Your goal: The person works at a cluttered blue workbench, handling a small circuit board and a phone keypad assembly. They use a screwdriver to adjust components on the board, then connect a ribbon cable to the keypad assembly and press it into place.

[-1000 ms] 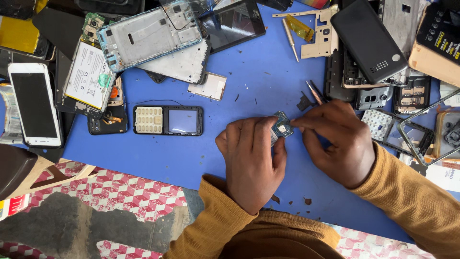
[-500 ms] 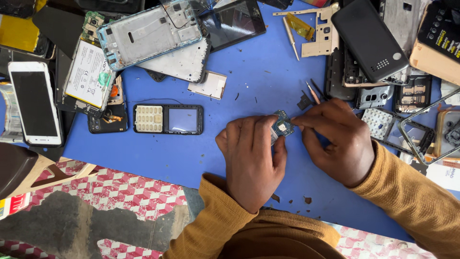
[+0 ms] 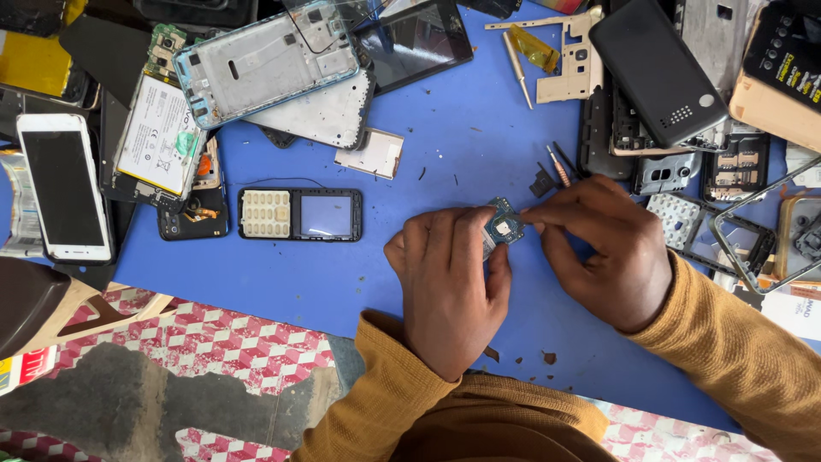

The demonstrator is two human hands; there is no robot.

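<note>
My left hand [image 3: 451, 287] grips a small green circuit board [image 3: 502, 225] over the blue mat [image 3: 445, 145], fingers curled around its lower edge. My right hand [image 3: 609, 250] pinches the board's right edge with thumb and fingertip. Both wrists wear mustard-yellow sleeves. Most of the board is hidden by my fingers.
A black keypad phone front [image 3: 299, 214] lies left of my hands. A white smartphone [image 3: 64, 186], a battery [image 3: 158, 137], metal phone frames [image 3: 269, 60], a dark screen [image 3: 415, 38] and a black phone back [image 3: 654, 73] crowd the far side. A small screwdriver [image 3: 558, 164] lies near my right hand.
My hands and the circuit board stay in nearly the same spot; the right fingers have shifted slightly on the board's edge.
</note>
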